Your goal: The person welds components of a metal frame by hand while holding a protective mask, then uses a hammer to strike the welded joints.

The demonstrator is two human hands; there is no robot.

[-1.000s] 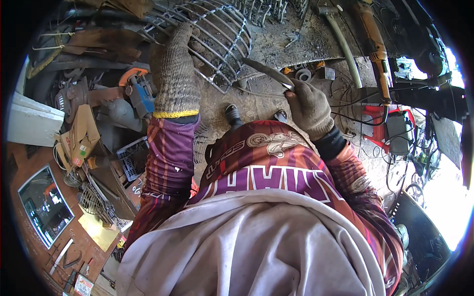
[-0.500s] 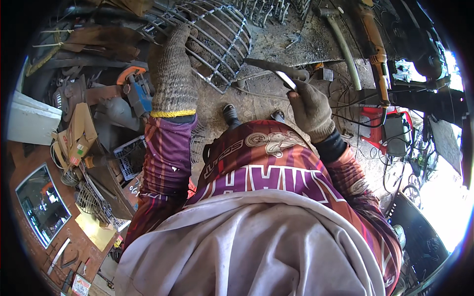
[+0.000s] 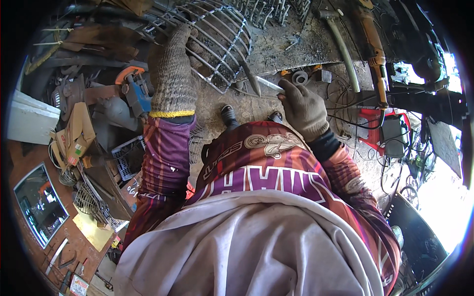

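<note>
A domed cage of welded metal rods (image 3: 217,73) rests at the near edge of the workbench, in front of me. My left hand (image 3: 173,66), in a grey knitted glove with a yellow cuff, is closed around its rods on the left side; the fingertips are partly hidden. To the right of the cage, my gloved right hand (image 3: 304,109) grips a chipping hammer (image 3: 253,82) by its thin silver handle. The hammer's dark, tapered head lies close against the cage's right rim; I cannot tell whether they touch.
On the dirty bench (image 3: 276,55) stand several short metal rods (image 3: 279,11). A hammer with a pale handle (image 3: 344,55) and an orange power tool (image 3: 376,54) lie at right. Cables trail near a red-and-grey machine (image 3: 395,132). A blue-and-orange tool (image 3: 137,93) stands left.
The chipping hammer has turned, its head swinging from pointing sideways to lying steeply along the cage's rim. My right hand has shifted slightly left. My left hand and the cage stay put.
</note>
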